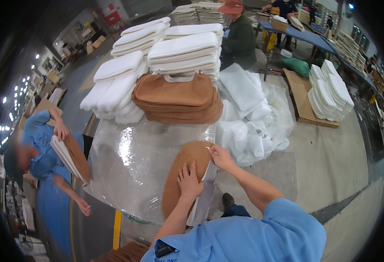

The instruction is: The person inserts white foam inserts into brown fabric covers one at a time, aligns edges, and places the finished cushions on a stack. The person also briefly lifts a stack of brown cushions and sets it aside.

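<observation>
A long brown fabric pad (181,161) with rounded ends lies along the right edge of a table wrapped in clear film (126,161). My left hand (189,181) rests flat on its brown face, fingers spread. At the pad's upper right edge, my right hand (220,156) has its fingers closed on the rim. A white and grey layer (204,192) shows along the pad's right side, hanging past the table edge. What lies under the left palm is hidden.
Farther back on the table sit a stack of brown pads (179,98) and tall stacks of white pads (183,46). Plastic-wrapped white material (255,118) lies to the right. A co-worker (48,148) at left holds a brown and white pad (72,159). White pads (329,94) stand on cardboard (305,100).
</observation>
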Action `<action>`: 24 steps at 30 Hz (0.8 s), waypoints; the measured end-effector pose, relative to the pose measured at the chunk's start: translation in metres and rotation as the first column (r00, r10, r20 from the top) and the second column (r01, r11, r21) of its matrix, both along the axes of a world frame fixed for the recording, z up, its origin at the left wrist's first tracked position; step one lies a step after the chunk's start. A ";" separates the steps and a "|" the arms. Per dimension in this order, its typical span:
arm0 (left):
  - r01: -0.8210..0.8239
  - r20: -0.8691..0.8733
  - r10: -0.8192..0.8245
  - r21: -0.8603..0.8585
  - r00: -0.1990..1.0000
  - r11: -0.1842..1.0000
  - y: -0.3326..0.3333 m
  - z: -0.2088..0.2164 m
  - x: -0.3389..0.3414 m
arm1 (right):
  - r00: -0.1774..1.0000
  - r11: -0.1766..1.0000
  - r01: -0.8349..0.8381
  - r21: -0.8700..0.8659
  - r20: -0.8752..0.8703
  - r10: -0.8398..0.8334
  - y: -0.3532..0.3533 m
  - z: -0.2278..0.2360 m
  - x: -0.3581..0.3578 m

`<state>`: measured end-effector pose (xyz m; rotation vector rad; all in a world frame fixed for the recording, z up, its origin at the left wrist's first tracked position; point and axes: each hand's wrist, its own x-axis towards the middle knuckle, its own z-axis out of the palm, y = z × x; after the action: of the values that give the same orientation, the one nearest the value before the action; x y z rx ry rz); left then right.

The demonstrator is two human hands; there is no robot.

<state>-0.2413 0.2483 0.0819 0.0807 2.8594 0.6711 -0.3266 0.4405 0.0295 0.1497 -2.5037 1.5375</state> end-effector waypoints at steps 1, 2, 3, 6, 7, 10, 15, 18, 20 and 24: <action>-0.031 0.012 0.032 -0.051 0.999 0.998 0.000 -0.003 0.006 | 0.979 0.987 -0.098 -0.128 0.168 0.119 -0.003 0.001 0.005; -0.090 0.027 0.093 -0.107 0.995 0.990 -0.006 -0.008 0.016 | 0.905 0.943 -0.196 -0.267 0.321 0.279 -0.013 0.010 0.015; -0.117 0.032 0.123 -0.147 0.992 0.982 -0.003 -0.010 0.021 | 0.799 0.890 -0.238 -0.389 0.443 0.407 -0.012 0.018 0.020; -0.013 0.064 0.022 -0.136 0.998 0.991 0.017 -0.013 0.021 | 0.704 0.537 -0.035 -0.843 0.361 0.611 0.007 0.019 0.022; -0.017 0.117 0.019 -0.013 0.993 1.000 0.018 -0.009 0.020 | 0.688 0.466 0.031 -0.884 0.357 0.631 0.008 0.022 0.019; -0.050 0.053 0.026 0.546 0.998 0.836 0.008 0.025 0.019 | 0.622 0.328 0.217 -0.919 0.390 0.680 0.003 0.035 0.014; -0.044 -0.167 0.169 0.574 0.971 0.818 -0.005 0.055 0.039 | 0.341 0.390 0.298 -0.872 0.478 0.809 -0.054 0.062 0.035; -0.140 -0.286 0.349 0.560 0.892 0.817 -0.015 0.042 0.053 | 0.314 0.312 0.246 -0.918 0.380 0.870 -0.079 0.048 0.054; -0.206 -0.355 0.420 0.506 0.835 0.838 -0.037 0.035 0.074 | 0.217 0.307 0.214 -0.927 0.351 0.911 -0.104 0.053 0.068; -0.347 -0.423 0.563 0.486 0.710 0.802 -0.077 0.014 0.131 | -0.069 0.340 0.133 -0.931 0.334 0.940 -0.145 0.086 0.104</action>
<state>-0.1103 0.1711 0.0962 -0.5054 3.2671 1.5279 -0.2228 0.2957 0.1157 -0.1096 -1.6121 4.2657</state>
